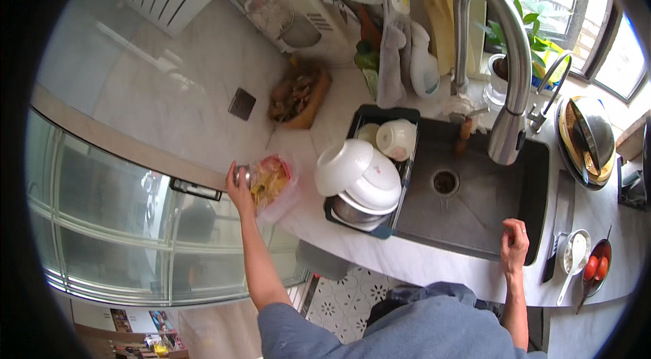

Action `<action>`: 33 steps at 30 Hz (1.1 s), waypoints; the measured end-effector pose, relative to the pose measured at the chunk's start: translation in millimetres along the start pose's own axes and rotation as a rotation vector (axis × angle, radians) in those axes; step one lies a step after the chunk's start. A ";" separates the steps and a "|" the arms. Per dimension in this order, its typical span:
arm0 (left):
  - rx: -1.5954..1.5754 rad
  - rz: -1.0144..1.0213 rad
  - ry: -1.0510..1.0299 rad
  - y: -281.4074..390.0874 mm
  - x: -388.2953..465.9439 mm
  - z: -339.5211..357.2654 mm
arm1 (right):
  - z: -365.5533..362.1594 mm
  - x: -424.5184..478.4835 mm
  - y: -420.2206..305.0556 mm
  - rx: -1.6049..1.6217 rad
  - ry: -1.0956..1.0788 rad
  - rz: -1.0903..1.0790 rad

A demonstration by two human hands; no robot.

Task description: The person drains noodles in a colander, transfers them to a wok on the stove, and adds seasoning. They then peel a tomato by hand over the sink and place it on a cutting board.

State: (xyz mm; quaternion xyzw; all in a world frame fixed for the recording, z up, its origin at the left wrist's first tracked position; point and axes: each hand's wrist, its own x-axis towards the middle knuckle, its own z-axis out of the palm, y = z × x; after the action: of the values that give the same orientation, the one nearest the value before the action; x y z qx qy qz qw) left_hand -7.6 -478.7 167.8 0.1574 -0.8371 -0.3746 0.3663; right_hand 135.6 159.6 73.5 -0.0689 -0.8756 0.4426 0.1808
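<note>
My left hand (239, 190) grips a small round metal object (245, 176), which looks like a sink strainer basket. It is held at the edge of a pinkish plastic bag (290, 191) that contains yellowish scraps (271, 184). Over the front right part of the dark sink (478, 216), my right hand (515, 246) hangs with loosely bent fingers, and nothing shows in it. The sink's drain hole (445, 182) is uncovered. Between bag and sink, a dark dish rack (384, 112) carries stacked white bowls (346, 166).
A tall steel faucet (516, 54) arches over the sink. Behind the bag are a basket (300, 94) and a dark square item (242, 103). To the right stand a bowl with a white spoon (575, 252), a dish of tomatoes (597, 267) and stacked pans (587, 140).
</note>
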 end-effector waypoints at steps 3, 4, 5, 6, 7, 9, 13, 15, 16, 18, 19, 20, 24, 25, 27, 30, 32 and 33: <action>-0.043 0.029 0.003 17.3 4.0 -3.3 | -3.1 3.7 -5.3 -0.026 -0.013 -0.015; -0.049 0.047 0.043 20.6 6.2 -3.6 | -4.5 4.5 -4.4 -0.025 -0.011 -0.010; -0.048 0.065 0.082 21.1 10.9 -10.3 | -3.5 3.1 -4.5 -0.020 -0.014 -0.002; -0.047 0.083 0.121 20.5 15.8 -15.9 | -2.1 3.6 -4.9 -0.023 -0.014 -0.006; -0.041 0.097 0.160 19.4 15.6 -20.3 | -1.3 4.3 -5.4 -0.027 -0.021 -0.010; 0.062 0.121 0.098 -1.5 11.2 -17.5 | -1.1 2.6 -5.8 -0.028 -0.042 -0.015; 0.138 0.076 0.024 -20.8 22.9 -16.9 | -1.1 -2.8 -4.6 -0.045 -0.047 -0.031; 0.112 0.098 -0.023 -0.8 21.8 -14.0 | -2.4 -3.9 -2.8 -0.039 -0.038 0.006; 0.108 0.120 -0.023 1.7 26.6 -16.0 | -2.3 -3.5 -2.3 -0.037 -0.044 0.017; 0.072 0.148 0.082 15.5 23.7 -16.7 | -2.1 -4.4 -1.0 -0.034 -0.061 0.042; 0.053 0.161 0.134 18.4 21.8 -16.1 | -1.0 -3.2 -0.4 -0.036 -0.049 0.030; 0.029 0.057 0.251 -31.4 23.4 -30.1 | 3.9 -2.2 -2.4 -0.003 -0.067 0.014; 0.117 0.020 0.085 -33.7 4.7 2.9 | -0.1 -1.8 -9.1 -0.061 -0.064 -0.095; 0.113 0.051 0.097 -28.2 8.3 -1.4 | -1.6 -2.0 -9.3 -0.043 -0.054 -0.061; 0.105 0.115 0.124 -13.6 24.4 -11.5 | -4.0 -0.5 -9.6 -0.004 -0.033 0.004; 0.012 0.157 0.220 23.0 34.0 -12.6 | -8.3 3.1 -8.0 -0.025 -0.036 0.000; -0.005 0.120 0.201 16.2 33.6 -15.8 | -5.4 3.7 -6.3 -0.033 -0.046 -0.009; 0.026 0.064 0.151 -6.1 26.8 -13.4 | -3.8 1.7 -3.9 -0.036 -0.061 -0.001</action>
State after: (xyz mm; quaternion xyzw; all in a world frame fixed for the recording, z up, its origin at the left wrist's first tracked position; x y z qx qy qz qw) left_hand -16.1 -504.1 182.6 0.1632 -0.8164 -0.3388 0.4383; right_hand 135.6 160.6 79.1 -0.0583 -0.8886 0.4285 0.1530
